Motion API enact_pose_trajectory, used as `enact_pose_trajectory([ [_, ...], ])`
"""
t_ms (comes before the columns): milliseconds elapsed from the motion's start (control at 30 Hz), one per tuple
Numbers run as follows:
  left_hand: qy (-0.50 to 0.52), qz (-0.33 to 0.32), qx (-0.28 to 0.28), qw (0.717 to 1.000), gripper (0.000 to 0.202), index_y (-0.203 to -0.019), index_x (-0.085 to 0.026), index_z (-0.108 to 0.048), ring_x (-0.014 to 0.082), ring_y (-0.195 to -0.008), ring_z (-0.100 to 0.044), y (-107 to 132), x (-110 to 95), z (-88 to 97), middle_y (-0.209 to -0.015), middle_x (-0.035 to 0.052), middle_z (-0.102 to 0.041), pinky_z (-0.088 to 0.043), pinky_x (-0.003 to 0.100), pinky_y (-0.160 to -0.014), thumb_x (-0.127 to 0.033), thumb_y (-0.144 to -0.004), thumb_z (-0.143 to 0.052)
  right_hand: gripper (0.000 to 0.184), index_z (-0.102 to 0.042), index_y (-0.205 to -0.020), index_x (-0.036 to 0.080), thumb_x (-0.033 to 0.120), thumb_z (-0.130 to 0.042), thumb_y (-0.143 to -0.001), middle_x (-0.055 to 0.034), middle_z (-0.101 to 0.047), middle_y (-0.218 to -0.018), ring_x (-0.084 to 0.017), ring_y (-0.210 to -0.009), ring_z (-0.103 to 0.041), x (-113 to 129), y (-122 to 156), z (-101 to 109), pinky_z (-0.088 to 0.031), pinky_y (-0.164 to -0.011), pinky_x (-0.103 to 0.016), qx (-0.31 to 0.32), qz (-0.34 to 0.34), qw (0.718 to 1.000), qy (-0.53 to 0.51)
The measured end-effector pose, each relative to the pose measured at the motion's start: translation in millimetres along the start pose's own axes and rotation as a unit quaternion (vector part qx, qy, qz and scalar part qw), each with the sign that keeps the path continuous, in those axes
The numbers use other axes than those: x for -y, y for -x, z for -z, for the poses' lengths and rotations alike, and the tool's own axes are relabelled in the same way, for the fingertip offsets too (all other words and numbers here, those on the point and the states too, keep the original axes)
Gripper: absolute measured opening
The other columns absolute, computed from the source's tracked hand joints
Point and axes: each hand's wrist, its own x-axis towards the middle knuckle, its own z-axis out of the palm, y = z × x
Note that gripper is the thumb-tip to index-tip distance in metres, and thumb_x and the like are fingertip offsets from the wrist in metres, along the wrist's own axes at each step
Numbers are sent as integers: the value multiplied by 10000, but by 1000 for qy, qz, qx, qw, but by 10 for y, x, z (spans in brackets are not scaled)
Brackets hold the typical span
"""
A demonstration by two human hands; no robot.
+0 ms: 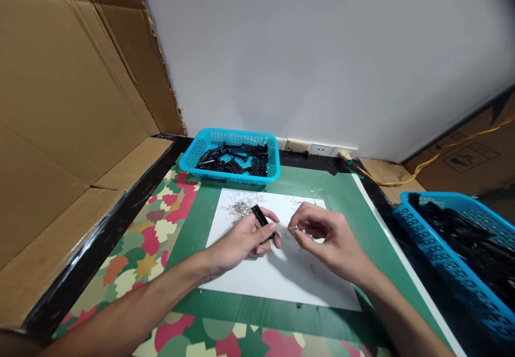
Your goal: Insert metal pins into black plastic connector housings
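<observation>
My left hand (251, 236) is closed around a slim black plastic piece (260, 216), held tilted above a white sheet (261, 279). To its right, my right hand (324, 233) pinches a tiny thin metal pin (293, 228) between thumb and forefinger; its exact shape is too small to make out. A gap separates the pin from the black piece. Behind my left hand, a pile of small silvery metal pins (240, 209) lies on the sheet, with more scattered along its far edge.
At the back stands a blue basket (229, 177) with black plastic pieces. Another blue basket (438, 244), filled with black parts, is at the right. Cardboard (72, 78) walls the left side. A yellow cable (426, 169) runs from a wall socket strip (322, 149).
</observation>
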Motion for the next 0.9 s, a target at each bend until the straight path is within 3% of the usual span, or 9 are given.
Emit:
enact_pose_trajectory([
  [100,12,-6,7,1000,515,-1321,-207,-461,76,-679,-446,19,-28,28,-957,13,-603,-264,241,-596,-415,-966,-769,142,-749,-859,199,265,-695,-973,31,-453,-657,-129,-595,-388,-23,6,-15,-298,-540,-271,-59,37,997,40],
  [200,-17,-10,19,1000,498,-1308,-175,-515,96,-714,-480,30,-42,40,-965,34,-607,-312,251,-627,-426,-961,-768,101,-757,-889,197,207,-700,-971,62,-333,-629,-109,-551,-341,-19,33,-37,-280,-537,-266,-88,107,988,75],
  [300,-64,-16,27,997,452,-1235,-116,-623,104,-701,-441,28,-61,37,-1008,87,-620,-268,262,-592,-509,-1015,-663,120,-748,-991,191,97,-682,-955,61,-391,-647,-88,-532,-351,-12,75,-65,-281,-520,-250,-87,194,971,109],
  [400,-91,-25,24,995,467,-1174,-103,-678,100,-663,-357,21,-86,43,-888,45,-564,-235,263,-600,-544,-1039,-607,208,-721,-1050,192,27,-671,-933,52,-463,-674,-85,-535,-359,-10,102,-95,-274,-510,-251,-103,243,953,149],
  [533,-103,-20,34,994,508,-1047,-113,-674,113,-659,-322,24,-93,69,-772,-11,-430,-232,258,-602,-600,-1058,-526,177,-722,-1000,188,30,-678,-935,51,-455,-667,-91,-543,-358,5,104,-127,-284,-511,-253,-115,244,948,171],
  [733,-166,0,33,986,517,-906,-163,-548,125,-662,-388,67,-80,50,-780,9,-506,-268,262,-575,-646,-1065,-456,143,-762,-976,161,63,-661,-955,54,-439,-649,-86,-525,-363,-10,93,-170,-280,-498,-255,-85,248,948,179],
  [900,-214,-9,46,976,516,-878,-170,-522,126,-657,-376,89,-110,33,-749,-10,-470,-280,278,-596,-629,-1085,-414,150,-783,-969,123,75,-641,-968,51,-415,-657,-85,-523,-371,-32,85,-183,-289,-499,-255,-38,235,962,136],
])
